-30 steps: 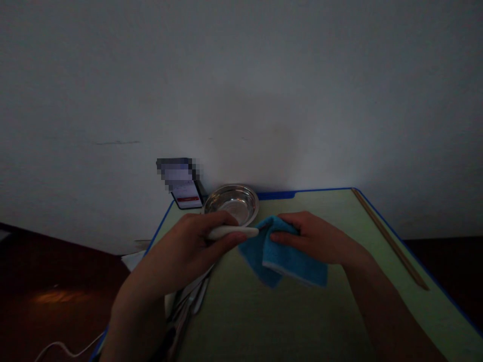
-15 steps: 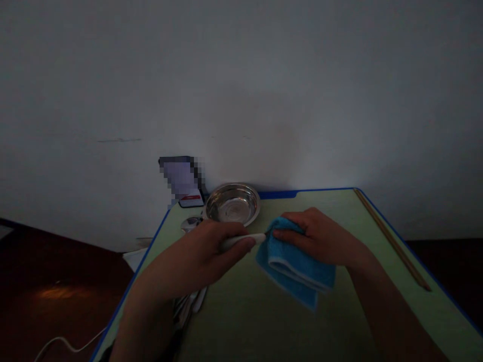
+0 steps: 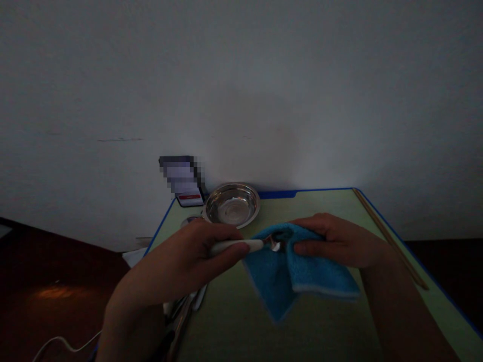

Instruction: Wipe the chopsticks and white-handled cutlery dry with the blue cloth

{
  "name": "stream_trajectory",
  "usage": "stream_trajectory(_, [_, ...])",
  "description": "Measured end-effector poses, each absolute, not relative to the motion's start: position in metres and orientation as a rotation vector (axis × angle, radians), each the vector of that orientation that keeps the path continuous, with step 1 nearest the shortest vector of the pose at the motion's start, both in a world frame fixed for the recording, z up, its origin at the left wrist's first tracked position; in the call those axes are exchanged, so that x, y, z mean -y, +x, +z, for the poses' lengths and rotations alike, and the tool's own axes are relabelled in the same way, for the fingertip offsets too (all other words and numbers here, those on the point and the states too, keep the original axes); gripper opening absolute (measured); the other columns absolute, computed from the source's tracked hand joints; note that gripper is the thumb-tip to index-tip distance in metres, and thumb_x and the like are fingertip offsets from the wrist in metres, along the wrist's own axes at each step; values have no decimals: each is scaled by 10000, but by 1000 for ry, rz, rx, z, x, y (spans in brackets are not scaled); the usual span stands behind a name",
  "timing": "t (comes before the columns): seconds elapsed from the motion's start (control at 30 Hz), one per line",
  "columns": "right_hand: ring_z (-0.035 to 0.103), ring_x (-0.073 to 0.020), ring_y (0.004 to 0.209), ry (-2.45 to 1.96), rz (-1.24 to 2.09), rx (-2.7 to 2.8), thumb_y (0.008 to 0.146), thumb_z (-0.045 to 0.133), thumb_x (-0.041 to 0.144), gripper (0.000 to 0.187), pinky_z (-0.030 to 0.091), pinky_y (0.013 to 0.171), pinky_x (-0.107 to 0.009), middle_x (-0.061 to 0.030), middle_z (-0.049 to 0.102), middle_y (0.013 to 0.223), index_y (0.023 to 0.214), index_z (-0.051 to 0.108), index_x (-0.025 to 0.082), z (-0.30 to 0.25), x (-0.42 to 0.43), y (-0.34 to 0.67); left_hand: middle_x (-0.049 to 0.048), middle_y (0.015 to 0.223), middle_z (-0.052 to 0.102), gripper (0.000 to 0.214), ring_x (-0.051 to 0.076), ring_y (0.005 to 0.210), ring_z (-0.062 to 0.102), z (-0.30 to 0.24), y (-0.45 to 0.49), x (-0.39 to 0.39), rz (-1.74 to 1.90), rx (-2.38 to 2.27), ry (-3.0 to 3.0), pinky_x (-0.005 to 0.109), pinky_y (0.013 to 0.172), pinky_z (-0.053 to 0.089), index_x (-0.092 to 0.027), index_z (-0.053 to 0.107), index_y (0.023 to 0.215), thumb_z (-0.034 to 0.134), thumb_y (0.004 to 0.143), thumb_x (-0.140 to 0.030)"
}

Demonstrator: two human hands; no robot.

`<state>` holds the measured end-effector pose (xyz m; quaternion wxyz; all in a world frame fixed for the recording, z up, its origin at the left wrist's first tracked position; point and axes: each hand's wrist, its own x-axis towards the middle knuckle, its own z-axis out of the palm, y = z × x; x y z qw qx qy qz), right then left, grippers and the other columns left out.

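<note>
Pale green and smooth, with a blue edging strip, the table (image 3: 241,332) spread out beneath both hands. Nearest, by the left forearm, lay a cluster of slender metal and white-handled cutlery (image 3: 184,306), partly covered by the arm. Above the table, the left grip (image 3: 184,259) pinched the rounded, matte white handle of a utensil (image 3: 255,245) between thumb and fingers. Its metal neck gleamed where it entered the fold of a blue cloth (image 3: 320,274), which hid the end. Soft and fuzzy, with a pale hem, that cloth draped in a pointed corner; the right grip (image 3: 335,241) pinched it, thumb below. Long, thin wooden sticks (image 3: 391,242) lay along the right edge. Beyond the hands sat a round, polished steel bowl (image 3: 232,211), and beside it leaned a phone (image 3: 190,198), its red on-screen button too small to read, against a scuffed, grey-looking wall (image 3: 264,100).
</note>
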<state>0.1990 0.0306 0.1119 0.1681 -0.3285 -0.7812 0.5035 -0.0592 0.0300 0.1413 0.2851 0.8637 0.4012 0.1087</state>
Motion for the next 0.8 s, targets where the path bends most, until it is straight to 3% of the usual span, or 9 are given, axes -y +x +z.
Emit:
stream_trajectory(0.17, [491, -63, 585, -1052, 1344, 2194, 847, 453, 398, 275, 378, 516, -166, 37, 552, 682, 930, 601, 182, 112, -31, 190, -52, 545, 495, 320, 71, 495, 454, 142, -59, -31, 177, -1124, 2286, 181, 455, 336, -175, 579, 713, 412, 866, -401])
stream_trajectory(0.4, [500, -85, 574, -1255, 926, 2308, 859, 412, 417, 324, 360, 547, -216, 17, 551, 645, 820, 596, 154, 114, -31, 180, -38, 593, 538, 334, 81, 526, 479, 141, -54, -32, 177, -1147, 2357, 196, 507, 360, -172, 590, 761, 382, 876, -407])
stream_trajectory(0.8, [445, -45, 577, -780, 1764, 2094, 838, 493, 307, 226, 369, 492, -134, 23, 497, 695, 955, 558, 125, 108, -29, 204, -29, 591, 577, 250, 78, 515, 487, 140, -69, -30, 265, -1084, 2306, 160, 456, 368, -181, 649, 812, 477, 832, -361])
